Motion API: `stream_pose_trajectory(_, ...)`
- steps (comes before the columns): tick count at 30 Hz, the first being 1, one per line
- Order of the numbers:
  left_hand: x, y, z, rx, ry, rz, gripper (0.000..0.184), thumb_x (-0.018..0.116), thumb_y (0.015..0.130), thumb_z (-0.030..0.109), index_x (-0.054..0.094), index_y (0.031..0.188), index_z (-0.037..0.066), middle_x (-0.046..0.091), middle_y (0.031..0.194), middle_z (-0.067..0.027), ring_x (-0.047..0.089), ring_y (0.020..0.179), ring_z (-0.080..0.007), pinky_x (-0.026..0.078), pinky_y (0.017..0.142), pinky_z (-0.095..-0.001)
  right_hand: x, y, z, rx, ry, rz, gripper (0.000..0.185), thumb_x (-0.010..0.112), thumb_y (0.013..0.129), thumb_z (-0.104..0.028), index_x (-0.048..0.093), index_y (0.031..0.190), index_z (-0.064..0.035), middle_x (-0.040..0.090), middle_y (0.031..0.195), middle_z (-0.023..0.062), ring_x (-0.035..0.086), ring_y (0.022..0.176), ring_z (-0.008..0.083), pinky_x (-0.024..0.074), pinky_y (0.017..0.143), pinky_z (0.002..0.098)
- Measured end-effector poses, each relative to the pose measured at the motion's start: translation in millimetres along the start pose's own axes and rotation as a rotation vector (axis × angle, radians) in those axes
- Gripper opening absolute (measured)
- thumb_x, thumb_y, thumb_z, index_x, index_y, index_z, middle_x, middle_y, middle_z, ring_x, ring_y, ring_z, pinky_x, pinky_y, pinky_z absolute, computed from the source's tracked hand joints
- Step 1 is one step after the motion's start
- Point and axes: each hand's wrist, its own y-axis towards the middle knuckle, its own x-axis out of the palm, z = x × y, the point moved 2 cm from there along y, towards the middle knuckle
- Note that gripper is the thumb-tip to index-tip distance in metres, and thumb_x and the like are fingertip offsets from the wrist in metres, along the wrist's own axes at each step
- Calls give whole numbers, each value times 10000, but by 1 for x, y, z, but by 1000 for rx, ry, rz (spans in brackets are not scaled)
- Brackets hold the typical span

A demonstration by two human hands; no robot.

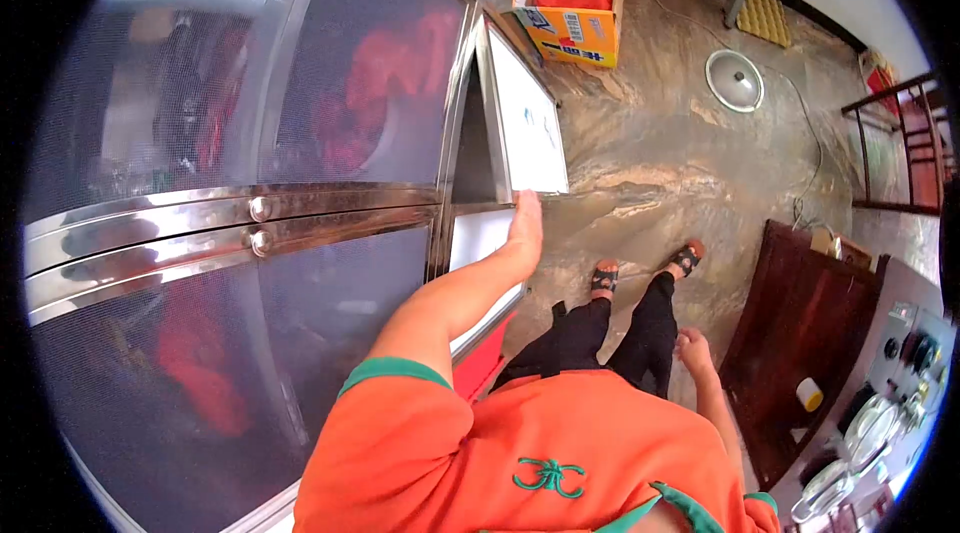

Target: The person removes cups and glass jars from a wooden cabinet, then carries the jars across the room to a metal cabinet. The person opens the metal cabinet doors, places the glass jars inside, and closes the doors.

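My left hand (526, 229) reaches forward with its fingers stretched out and held together. Its fingertips touch the lower edge of a white cabinet door (530, 128), which stands ajar with a dark gap beside it. Part of these fingers is hidden by the viewing angle. The door belongs to a tall metal-framed cabinet (350, 203) with dark mesh panels and round knobs. At my right side hangs my right hand (692, 349), its fingers loosely bent and slightly apart, with nothing visible in it. It is nearest to my dark trouser leg.
On the marbled floor stand a yellow-orange cardboard box (570, 33) with red material inside, a round glass lid (735, 81) and a yellow egg tray (764, 17). A thin cable runs along the floor. Right of me are a dark wooden panel (790, 333) and a counter with several items.
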Motion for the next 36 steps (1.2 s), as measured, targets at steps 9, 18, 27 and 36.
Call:
stream_pose_trajectory(9,48,-38,-43,152,196,-207,577,457,896,281,324,1379,-6,137,1486,-211,136,1370,-375,76,1085,-532,-16,-7,53,45,313,208,302,448,859,-105,536,1131,-5,585,765,83,560,549,166,452,480,296)
stream_pose_trajectory(18,52,-30,-29,91,254,-237,574,426,898,273,309,1382,-13,185,1467,-229,199,1345,-399,148,1060,-565,-23,-59,97,89,402,329,251,461,905,-120,550,1126,-39,581,737,82,539,527,147,425,423,279)
stream_pose_trajectory(27,35,10,-44,132,295,15,562,445,896,288,346,1370,4,298,1440,-157,239,1331,-382,163,1054,-552,44,-87,179,370,423,116,283,469,902,-166,545,1135,-25,565,725,95,553,533,181,444,440,325)
stream_pose_trajectory(36,74,44,-51,251,-13,-40,298,501,844,221,661,1066,104,527,1134,-56,452,1066,-228,379,811,-338,5,-50,90,179,389,230,311,450,879,-131,535,1149,-3,585,817,74,554,604,152,447,514,280)
